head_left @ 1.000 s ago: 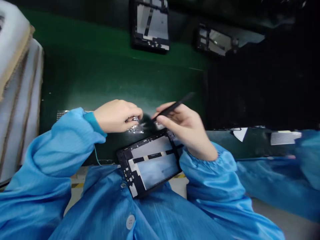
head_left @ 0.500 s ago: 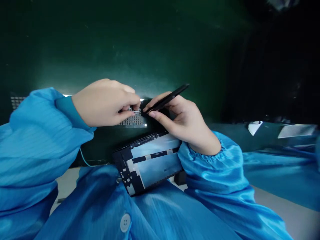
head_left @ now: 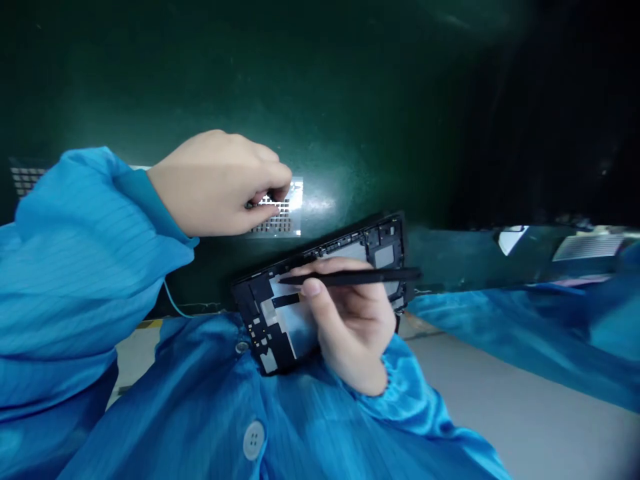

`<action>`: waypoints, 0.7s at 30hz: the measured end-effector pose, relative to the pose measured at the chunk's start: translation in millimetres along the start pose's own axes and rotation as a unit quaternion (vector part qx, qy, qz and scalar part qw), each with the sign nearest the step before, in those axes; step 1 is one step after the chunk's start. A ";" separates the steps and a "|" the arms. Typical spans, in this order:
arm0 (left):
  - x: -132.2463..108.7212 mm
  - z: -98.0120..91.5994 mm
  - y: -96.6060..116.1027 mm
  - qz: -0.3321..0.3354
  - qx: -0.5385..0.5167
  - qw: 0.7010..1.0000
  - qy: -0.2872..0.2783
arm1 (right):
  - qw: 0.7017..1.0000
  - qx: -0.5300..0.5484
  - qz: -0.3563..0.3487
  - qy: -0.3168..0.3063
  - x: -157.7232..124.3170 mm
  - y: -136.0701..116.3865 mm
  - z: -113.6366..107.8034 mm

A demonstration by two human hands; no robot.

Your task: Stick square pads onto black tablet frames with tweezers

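My left hand (head_left: 217, 183) rests curled on a shiny perforated sheet (head_left: 285, 212) lying on the dark green work surface, its fingertips pinched on the sheet's holes. My right hand (head_left: 350, 323) grips black tweezers (head_left: 355, 277), held almost level, with the tips pointing left over a black tablet frame (head_left: 320, 287). The frame leans between the bench edge and my lap, and its silver inside panel shows under my right fingers. Both arms wear blue smock sleeves.
The dark green work surface (head_left: 350, 120) fills the upper view. At the far right lie a white scrap (head_left: 509, 239) and another perforated sheet (head_left: 585, 247), with another person's blue sleeve (head_left: 550, 333) below them. A further perforated sheet (head_left: 25, 179) lies at the far left.
My right hand has come down from the perforated sheet with the tweezers and now lies over the tablet frame. My left hand has stayed on the sheet. The view has tilted down.
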State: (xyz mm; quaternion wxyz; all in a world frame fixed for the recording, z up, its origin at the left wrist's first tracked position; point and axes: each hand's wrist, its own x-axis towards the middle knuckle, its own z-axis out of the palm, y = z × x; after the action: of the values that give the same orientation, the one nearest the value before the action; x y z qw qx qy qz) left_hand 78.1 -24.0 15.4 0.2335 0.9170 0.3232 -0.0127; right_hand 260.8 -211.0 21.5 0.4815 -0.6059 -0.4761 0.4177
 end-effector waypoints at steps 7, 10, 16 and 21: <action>-1.2 1.9 -1.3 0.004 -0.003 1.000 0.023 | 0.994 -0.067 -0.087 0.010 -8.0 22.4 16.2; -1.7 3.9 -3.1 0.009 0.010 1.000 0.020 | 0.992 -0.083 -0.099 0.000 -9.2 15.4 14.0; 0.7 -2.4 3.7 -0.013 0.014 1.000 -0.004 | 0.977 -0.163 -0.113 -0.083 33.2 -5.3 -15.8; 0.1 -6.3 7.0 -0.026 -0.024 0.999 -0.015 | 0.958 -0.176 -0.120 -0.190 103.8 3.5 -35.2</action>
State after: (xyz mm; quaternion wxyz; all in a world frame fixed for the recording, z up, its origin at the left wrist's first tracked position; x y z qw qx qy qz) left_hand 81.5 -25.9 23.9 0.2596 0.9021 0.3440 -0.0245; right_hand 315.8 -116.2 19.8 0.3143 -0.5285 -0.6944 0.3737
